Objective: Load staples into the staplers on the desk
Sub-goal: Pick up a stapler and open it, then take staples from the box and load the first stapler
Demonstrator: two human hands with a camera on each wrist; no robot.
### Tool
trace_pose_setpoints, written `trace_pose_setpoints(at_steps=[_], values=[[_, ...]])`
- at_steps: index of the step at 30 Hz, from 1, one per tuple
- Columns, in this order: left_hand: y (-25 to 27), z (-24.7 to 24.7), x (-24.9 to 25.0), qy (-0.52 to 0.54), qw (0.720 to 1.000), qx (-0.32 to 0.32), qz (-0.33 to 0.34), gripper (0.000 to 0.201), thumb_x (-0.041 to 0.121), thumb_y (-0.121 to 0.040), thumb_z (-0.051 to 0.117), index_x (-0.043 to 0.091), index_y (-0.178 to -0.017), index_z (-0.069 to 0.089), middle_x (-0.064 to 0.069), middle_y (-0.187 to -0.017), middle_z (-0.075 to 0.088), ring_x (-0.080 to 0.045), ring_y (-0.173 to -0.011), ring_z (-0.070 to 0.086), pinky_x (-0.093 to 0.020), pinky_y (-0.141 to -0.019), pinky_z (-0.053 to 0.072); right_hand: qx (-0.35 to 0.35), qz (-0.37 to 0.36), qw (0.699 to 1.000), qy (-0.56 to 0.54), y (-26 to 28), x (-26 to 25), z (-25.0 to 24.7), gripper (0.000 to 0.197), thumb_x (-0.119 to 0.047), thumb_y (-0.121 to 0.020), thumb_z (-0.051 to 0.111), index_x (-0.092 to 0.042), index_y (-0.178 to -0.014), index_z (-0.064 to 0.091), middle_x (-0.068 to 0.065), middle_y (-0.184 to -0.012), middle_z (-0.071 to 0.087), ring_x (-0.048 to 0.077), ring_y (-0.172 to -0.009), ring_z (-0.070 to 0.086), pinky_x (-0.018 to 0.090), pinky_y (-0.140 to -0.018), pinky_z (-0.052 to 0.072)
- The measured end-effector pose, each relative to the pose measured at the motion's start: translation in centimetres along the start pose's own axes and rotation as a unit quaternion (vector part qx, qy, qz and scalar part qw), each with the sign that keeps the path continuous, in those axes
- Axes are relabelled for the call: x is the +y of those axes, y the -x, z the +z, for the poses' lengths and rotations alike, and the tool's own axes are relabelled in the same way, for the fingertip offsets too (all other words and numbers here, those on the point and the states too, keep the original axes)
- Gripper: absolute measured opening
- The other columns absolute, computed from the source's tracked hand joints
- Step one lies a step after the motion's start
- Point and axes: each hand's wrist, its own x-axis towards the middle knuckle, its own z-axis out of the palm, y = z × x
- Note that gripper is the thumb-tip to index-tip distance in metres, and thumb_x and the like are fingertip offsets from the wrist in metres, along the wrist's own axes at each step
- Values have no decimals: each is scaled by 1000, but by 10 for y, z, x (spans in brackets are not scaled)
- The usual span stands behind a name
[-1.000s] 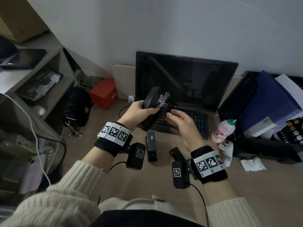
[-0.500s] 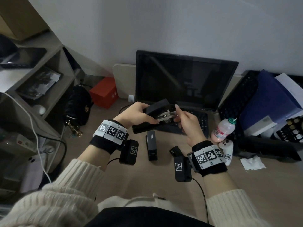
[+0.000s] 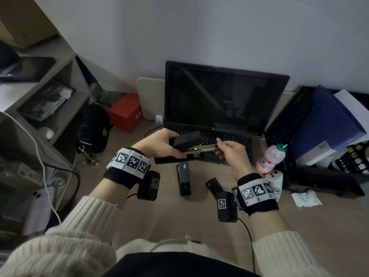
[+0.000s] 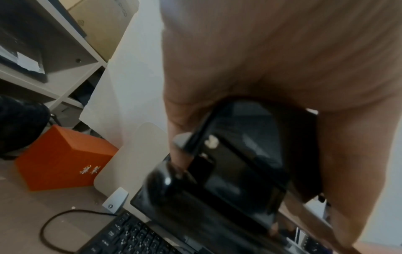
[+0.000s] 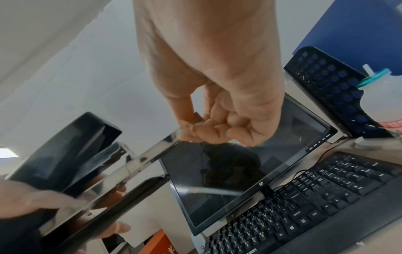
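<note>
The left hand grips the black stapler above the counter; at its 3 o'clock, the right hand pinches the metal rail.

Glossy black plastic stapler with bright polished metal magazine rail; matt wood-grain desk; crumpled white paper tissue.

Plain white wall behind, light dim. Wood-grain table runs up to it. Open grey shelving unit on the left, cardboard box on top. Dark monitor stands centre against the wall.
</note>
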Motion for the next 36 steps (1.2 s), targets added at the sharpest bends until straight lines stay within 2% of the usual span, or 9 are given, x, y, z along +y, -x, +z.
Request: trace_pose_setpoints(at_steps=[11,15,19,22,24,28,30,32,36], values=[[9,9,-18,-95,995,-23,-29,30,25,-76,81,23,-102,66,4,-92,69,-11,-83,65,-21,-66,49,-39,24,998,51,2,23,5,29,-29,-96,56,-3,-93,68,2,-71,63,9,-67,56,20,-62,42],[13,20,-27,-109,992,-39,-44,39,25,-78,80,20,-114,65,4,-100,68,-14,-89,64,-24,-74,51,-53,53,994,78,7,35,7,26,-29,-97,55,-6,-97,67,3,-80,66,7,-68,57,19,-58,39],[17,32,-37,-102,992,-61,-50,45,25,-79,78,27,-121,63,7,-103,66,-13,-94,63,-25,-79,50,-54,83,991,93,7,56,9,23,-29,-96,56,-9,-100,67,5,-96,70,18,-87,64,24,-67,47],[19,41,-46,-125,986,-77,-76,32,26,-79,78,27,-107,62,6,-98,66,-15,-91,62,-28,-79,51,-67,106,986,114,10,70,10,22,-26,-96,55,-9,-103,66,3,-97,67,16,-82,61,21,-61,43],[20,49,-53,-134,982,-95,-95,31,28,-79,77,27,-106,62,3,-100,67,-16,-93,63,-32,-83,52,-76,122,982,124,12,82,11,19,-24,-97,55,-9,-100,65,2,-90,65,11,-72,58,20,-59,41],[22,68,-67,-148,975,-121,-111,35,28,-79,77,23,-112,65,5,-98,66,-16,-91,62,-27,-79,48,-84,153,976,131,17,108,13,16,-20,-95,57,-13,-82,64,6,-84,64,13,-69,57,27,-72,50],[21,78,-72,-159,971,-135,-115,34,29,-79,77,20,-111,66,1,-100,68,-18,-93,63,-28,-80,49,-85,161,973,141,19,118,13,17,-18,-96,56,-11,-82,64,7,-84,63,15,-71,56,17,-58,47],[20,86,-78,-169,968,-144,-119,34,29,-80,77,17,-110,67,-3,-104,69,-21,-95,64,-28,-80,50,-88,172,968,160,21,124,13,16,-17,-97,54,-10,-86,63,7,-85,62,16,-70,56,9,-40,35],[19,102,-89,-169,968,-138,-125,36,31,-80,77,18,-112,67,-3,-106,69,-21,-97,63,-26,-78,47,-97,206,959,168,16,140,13,15,-15,-97,52,-15,-84,59,9,-93,62,18,-69,58,11,-32,31]])
